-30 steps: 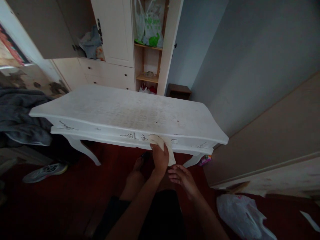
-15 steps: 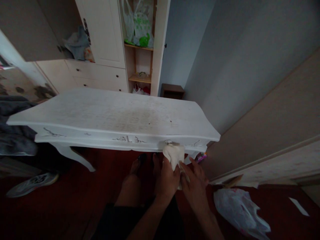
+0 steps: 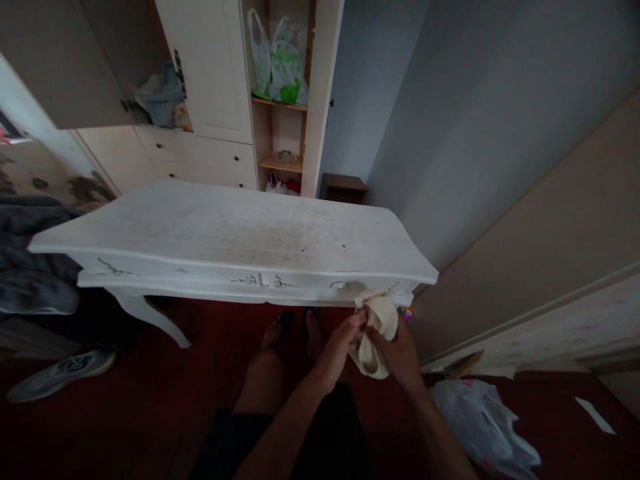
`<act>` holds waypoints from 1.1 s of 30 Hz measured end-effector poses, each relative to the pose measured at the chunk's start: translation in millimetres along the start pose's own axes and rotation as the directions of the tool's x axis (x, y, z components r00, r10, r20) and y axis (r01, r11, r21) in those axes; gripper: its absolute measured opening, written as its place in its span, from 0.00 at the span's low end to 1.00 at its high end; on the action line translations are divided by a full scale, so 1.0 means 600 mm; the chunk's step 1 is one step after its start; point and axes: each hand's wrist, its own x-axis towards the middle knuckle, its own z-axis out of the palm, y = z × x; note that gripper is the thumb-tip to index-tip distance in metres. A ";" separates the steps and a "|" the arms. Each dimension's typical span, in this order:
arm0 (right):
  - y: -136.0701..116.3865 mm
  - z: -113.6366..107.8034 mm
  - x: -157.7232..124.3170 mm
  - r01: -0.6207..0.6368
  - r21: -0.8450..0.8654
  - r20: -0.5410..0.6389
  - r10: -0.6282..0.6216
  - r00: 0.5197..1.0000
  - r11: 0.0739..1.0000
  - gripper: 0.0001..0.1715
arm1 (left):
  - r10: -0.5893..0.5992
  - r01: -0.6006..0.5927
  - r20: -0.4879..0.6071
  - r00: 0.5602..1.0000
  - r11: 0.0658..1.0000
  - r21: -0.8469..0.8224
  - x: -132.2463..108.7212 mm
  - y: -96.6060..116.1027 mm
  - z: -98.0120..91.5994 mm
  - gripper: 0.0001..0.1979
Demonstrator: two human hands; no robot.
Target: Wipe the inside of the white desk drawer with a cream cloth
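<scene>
A cream cloth [image 3: 383, 315] is bunched between my two hands, just in front of the right part of the white table [image 3: 210, 220]. My left hand [image 3: 340, 347] pinches the cloth's left side. Fingers of my right hand [image 3: 400, 350] are wrapped round its right side, with a loose fold hanging below. Left of the cloth, a carved drawer handle [image 3: 339, 285] shows on the table's front. Grey smudges and two small dark specks mark the tabletop.
Behind the table stands a white wardrobe [image 3: 215, 80] with open doors and plastic bags [image 3: 285, 67] on a shelf. A white plastic bag [image 3: 483, 427] lies on the red floor at right, a sneaker [image 3: 63, 377] at left. Grey fabric [image 3: 35, 267] hangs beside the table's left end.
Both hands and the cloth have moved right, off the drawer handle, which now shows uncovered. My right hand has closed on the cloth, now gathered into folds.
</scene>
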 end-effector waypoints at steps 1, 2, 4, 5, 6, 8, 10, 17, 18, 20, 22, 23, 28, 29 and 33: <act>0.009 0.001 0.011 0.031 -0.031 -0.006 -0.031 1.000 0.999 0.32 | 0.005 -0.005 -0.014 1.000 1.000 0.017 -0.003 0.008 -0.006 0.42; 0.018 0.002 0.020 0.079 -0.087 -0.008 -0.080 0.997 0.993 0.31 | 0.004 -0.002 -0.051 0.999 0.999 0.049 -0.005 0.014 -0.013 0.39; 0.032 0.000 0.035 0.209 -0.267 0.001 -0.216 0.976 0.941 0.31 | -0.007 0.030 -0.181 0.983 0.992 0.123 -0.011 0.025 -0.034 0.30; 0.036 -0.002 0.040 0.273 -0.373 0.014 -0.289 0.957 0.887 0.31 | 0.005 0.034 -0.255 0.967 0.989 0.147 -0.014 0.030 -0.046 0.26; 0.036 -0.005 0.043 0.328 -0.472 0.038 -0.353 0.935 0.818 0.31 | 0.037 0.017 -0.322 0.946 0.987 0.162 -0.017 0.037 -0.058 0.23; 0.029 -0.006 0.048 0.419 -0.615 0.114 -0.450 0.886 0.668 0.31 | 0.141 -0.074 -0.408 0.902 0.982 0.176 -0.024 0.060 -0.081 0.19; 0.011 0.000 0.054 0.518 -0.669 0.232 -0.512 0.827 0.533 0.33 | 0.278 -0.206 -0.451 0.848 0.957 0.203 -0.027 0.096 -0.098 0.16; -0.044 0.063 0.092 0.714 -0.657 0.578 -0.447 0.683 0.242 0.42 | 0.691 -0.478 -0.450 0.566 0.720 0.503 0.032 0.225 -0.153 0.10; -0.046 0.066 0.095 0.711 -0.668 0.588 -0.431 0.685 0.219 0.42 | 0.722 -0.468 -0.420 0.550 0.683 0.561 0.046 0.234 -0.164 0.10; -0.045 0.066 0.099 0.695 -0.693 0.586 -0.413 0.697 0.192 0.42 | 0.751 -0.400 -0.359 0.553 0.618 0.677 0.070 0.244 -0.184 0.11; -0.040 0.056 0.100 0.674 -0.715 0.571 -0.401 0.716 0.187 0.43 | 0.748 -0.271 -0.325 0.579 0.553 0.788 0.085 0.250 -0.198 0.10; -0.036 0.048 0.101 0.662 -0.725 0.561 -0.396 0.727 0.189 0.44 | 0.739 -0.184 -0.327 0.589 0.517 0.836 0.089 0.253 -0.202 0.09; 0.004 -0.004 0.108 0.619 -0.755 0.535 -0.342 0.772 0.218 0.44 | 0.644 0.210 -0.418 0.641 0.378 0.902 0.100 0.281 -0.205 0.09; 0.015 -0.016 0.110 0.609 -0.760 0.529 -0.328 0.783 0.228 0.43 | 0.617 0.219 -0.428 0.660 0.387 0.896 0.103 0.288 -0.207 0.09; 0.050 -0.056 0.114 0.573 -0.768 0.508 -0.273 0.817 0.285 0.41 | 0.517 0.158 -0.440 0.734 0.500 0.851 0.115 0.307 -0.220 0.14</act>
